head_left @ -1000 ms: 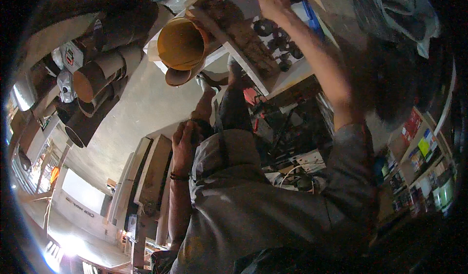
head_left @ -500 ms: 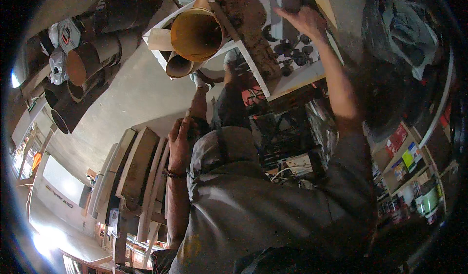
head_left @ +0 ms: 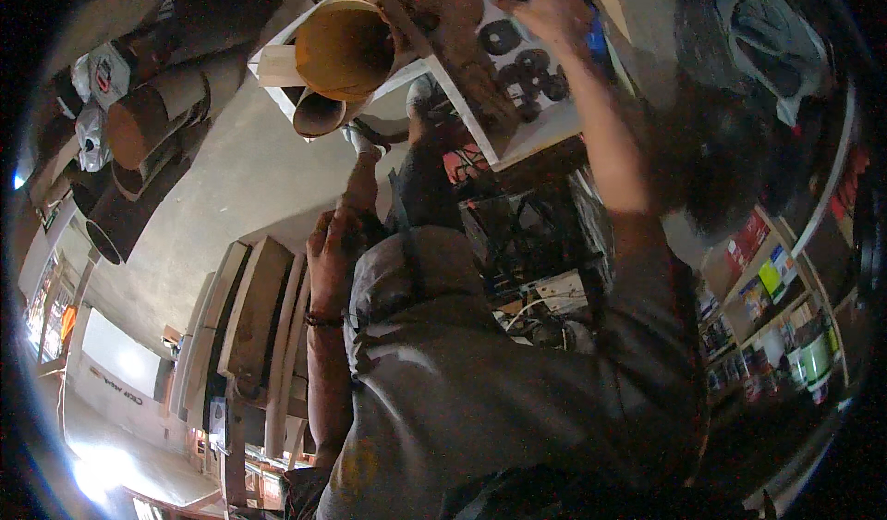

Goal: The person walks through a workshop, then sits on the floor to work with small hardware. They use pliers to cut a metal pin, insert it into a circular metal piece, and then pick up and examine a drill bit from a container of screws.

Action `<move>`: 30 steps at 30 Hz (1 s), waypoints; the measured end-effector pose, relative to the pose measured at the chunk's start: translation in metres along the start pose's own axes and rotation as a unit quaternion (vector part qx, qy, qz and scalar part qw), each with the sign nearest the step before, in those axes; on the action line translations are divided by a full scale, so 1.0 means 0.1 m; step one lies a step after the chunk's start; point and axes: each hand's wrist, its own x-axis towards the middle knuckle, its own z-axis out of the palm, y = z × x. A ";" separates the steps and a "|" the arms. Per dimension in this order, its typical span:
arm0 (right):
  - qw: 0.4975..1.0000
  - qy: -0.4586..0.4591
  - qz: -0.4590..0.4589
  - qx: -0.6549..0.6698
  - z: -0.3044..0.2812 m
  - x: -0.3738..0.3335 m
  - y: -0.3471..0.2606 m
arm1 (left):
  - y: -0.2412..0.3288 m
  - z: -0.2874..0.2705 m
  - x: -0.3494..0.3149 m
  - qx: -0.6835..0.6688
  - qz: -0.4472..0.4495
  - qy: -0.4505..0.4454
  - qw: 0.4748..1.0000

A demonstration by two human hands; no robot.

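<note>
My right hand [head_left: 554,21] reaches over a shallow wooden-sided tray [head_left: 545,139] at the top of the view. Its thumb points out to the left, apart from the fingers, which are partly hidden. Below the hand lie several black round discs with holes [head_left: 531,72], and one larger disc [head_left: 500,36] sits nearer the thumb. A bright blue thing [head_left: 597,39] shows beside the hand; its kind is unclear. Down by my thigh, my left hand [head_left: 331,250] has its fingers curled in; whatever they may hold is hidden.
Left of the tray stands a white-edged container [head_left: 277,95] with a wide cardboard tube [head_left: 344,48] and a narrower tube [head_left: 319,113]. More large tubes [head_left: 139,132] lie at far left. Boards [head_left: 254,307] lean below them. Shelves [head_left: 776,307] with goods stand at right.
The whole view has shifted slightly. My right hand has moved a little farther up over the tray, the blue thing now shows beside it, and the larger disc is more plainly visible.
</note>
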 end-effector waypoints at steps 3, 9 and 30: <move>0.972 0.235 0.021 -0.013 0.27 -0.12 -0.30 | -0.10 -0.03 0.02 0.006 0.018 -0.015 1.000; 0.965 -0.021 0.245 0.085 0.13 -0.81 0.05 | 0.07 -0.04 -0.04 -0.059 -0.048 -0.002 0.997; 0.953 0.072 0.247 -0.162 0.59 -1.05 0.78 | -0.52 -0.39 0.09 0.288 0.293 0.034 0.911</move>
